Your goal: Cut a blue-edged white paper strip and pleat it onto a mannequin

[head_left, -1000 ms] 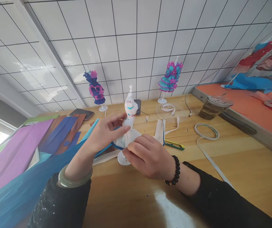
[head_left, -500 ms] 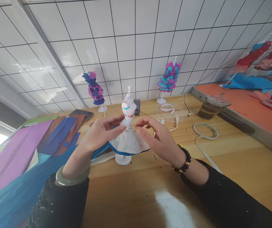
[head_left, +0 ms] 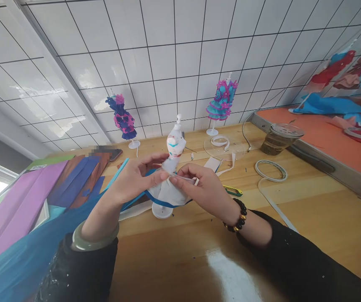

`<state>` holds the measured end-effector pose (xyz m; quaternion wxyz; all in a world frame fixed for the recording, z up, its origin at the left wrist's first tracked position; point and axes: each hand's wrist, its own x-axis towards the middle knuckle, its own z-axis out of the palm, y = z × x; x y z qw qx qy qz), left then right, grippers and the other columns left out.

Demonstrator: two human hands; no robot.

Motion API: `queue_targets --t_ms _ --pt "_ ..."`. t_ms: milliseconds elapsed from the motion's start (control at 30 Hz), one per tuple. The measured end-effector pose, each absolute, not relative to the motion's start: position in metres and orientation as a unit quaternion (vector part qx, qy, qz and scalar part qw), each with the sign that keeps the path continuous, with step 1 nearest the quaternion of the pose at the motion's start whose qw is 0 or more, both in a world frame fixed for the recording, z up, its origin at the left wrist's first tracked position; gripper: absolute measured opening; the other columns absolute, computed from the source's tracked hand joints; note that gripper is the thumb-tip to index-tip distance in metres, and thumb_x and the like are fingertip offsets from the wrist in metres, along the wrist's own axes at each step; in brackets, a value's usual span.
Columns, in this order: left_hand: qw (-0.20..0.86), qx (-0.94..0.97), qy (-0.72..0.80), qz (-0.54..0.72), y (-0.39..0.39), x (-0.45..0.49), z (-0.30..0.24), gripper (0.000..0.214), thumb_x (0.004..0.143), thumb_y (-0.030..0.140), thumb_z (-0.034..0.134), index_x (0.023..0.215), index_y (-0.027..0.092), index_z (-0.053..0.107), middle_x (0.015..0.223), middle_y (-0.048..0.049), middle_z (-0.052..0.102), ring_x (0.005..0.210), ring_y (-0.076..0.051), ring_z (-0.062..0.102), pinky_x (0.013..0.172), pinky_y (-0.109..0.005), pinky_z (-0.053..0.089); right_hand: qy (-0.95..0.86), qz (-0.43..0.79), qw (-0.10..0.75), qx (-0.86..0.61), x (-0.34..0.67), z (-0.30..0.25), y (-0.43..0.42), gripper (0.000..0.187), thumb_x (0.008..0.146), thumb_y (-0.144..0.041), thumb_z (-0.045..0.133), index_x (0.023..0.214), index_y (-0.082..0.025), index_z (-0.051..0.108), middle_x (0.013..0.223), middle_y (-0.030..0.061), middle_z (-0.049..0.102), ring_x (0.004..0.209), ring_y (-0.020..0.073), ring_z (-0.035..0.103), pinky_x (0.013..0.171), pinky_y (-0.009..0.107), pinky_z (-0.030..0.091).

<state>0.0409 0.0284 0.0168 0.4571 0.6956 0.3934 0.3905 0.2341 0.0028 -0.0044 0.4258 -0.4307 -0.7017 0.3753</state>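
Note:
A small white mannequin (head_left: 176, 144) on a round base (head_left: 162, 210) stands before me, tilted a little to the right. Around its waist lies a white skirt (head_left: 168, 193) edged in blue, of thin paper or cloth. My left hand (head_left: 136, 178) is closed on the waist edge of the skirt, its thumb on top and its fingers behind the mannequin. On the other side my right hand (head_left: 197, 182) pinches the same upper edge between thumb and fingers. Both thumb tips nearly meet at the front of the waist.
Sheets of purple (head_left: 38, 180) and blue paper (head_left: 73, 180) lie left. Two dressed mini mannequins, one navy and pink (head_left: 124, 119), one turquoise and pink (head_left: 222, 100), stand by the tiled wall. Rightward are a yellow-green cutter (head_left: 232, 191), a tape roll (head_left: 271, 171) and a cup (head_left: 278, 140).
My right hand has moved left and closed on the skirt's waist edge. The mannequin's upper body now leans further right. The cutter has come into clearer view.

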Motion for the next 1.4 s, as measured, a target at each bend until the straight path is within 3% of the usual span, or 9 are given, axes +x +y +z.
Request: queue_targets --t_ms 133,467,800,1100,1400 --pt "0.444 0.707 0.388 0.390 0.028 0.043 0.017 0.047 0.069 0.027 0.075 0.113 0.022 0.061 0.117 -0.0068 0.064 0.108 -0.025 0.058 0.097 -0.040 0.044 -0.730 0.305 0.429 -0.437 0.233 -0.006 0.002 0.021 0.083 -0.035 0.058 0.073 -0.017 0.058 0.067 -0.0005 0.059 0.062 0.0113 0.050 0.057 0.025 0.038" --pt "0.427 0.708 0.409 0.386 0.027 0.042 0.016 0.044 0.072 0.028 0.072 0.115 0.021 0.061 0.121 -0.0085 0.062 0.109 -0.028 0.058 0.094 -0.043 0.045 -0.741 0.267 0.462 -0.408 0.238 -0.005 0.004 0.016 0.085 -0.031 0.059 0.076 -0.017 0.060 0.068 -0.0016 0.059 0.063 0.0101 0.051 0.059 0.023 0.040" --pt "0.453 0.704 0.392 0.382 0.025 0.044 0.019 0.039 0.076 0.029 0.069 0.114 0.026 0.063 0.116 -0.0048 0.066 0.104 -0.025 0.061 0.088 -0.038 0.050 -0.745 0.251 0.466 -0.407 0.238 -0.006 0.005 0.014 0.085 -0.030 0.058 0.079 -0.017 0.061 0.070 -0.0012 0.060 0.064 0.0105 0.051 0.059 0.023 0.040" --pt "0.418 0.689 0.442 0.393 0.026 0.042 0.016 0.046 0.068 0.032 0.075 0.111 0.024 0.065 0.116 -0.0064 0.065 0.109 -0.028 0.058 0.094 -0.042 0.048 -0.753 0.232 0.470 -0.398 0.239 -0.003 0.004 0.014 0.084 -0.030 0.059 0.077 -0.018 0.061 0.069 -0.0012 0.060 0.063 0.0102 0.050 0.058 0.023 0.039" --pt "0.417 0.707 0.423 0.384 0.023 0.045 0.020 0.043 0.071 0.030 0.073 0.112 0.023 0.063 0.115 -0.0074 0.065 0.108 -0.028 0.058 0.090 -0.041 0.049 -0.794 0.249 0.448 -0.326 0.241 0.007 0.000 0.008 0.085 -0.021 0.055 0.083 -0.019 0.063 0.075 0.0004 0.063 0.067 0.0109 0.054 0.061 0.024 0.041"
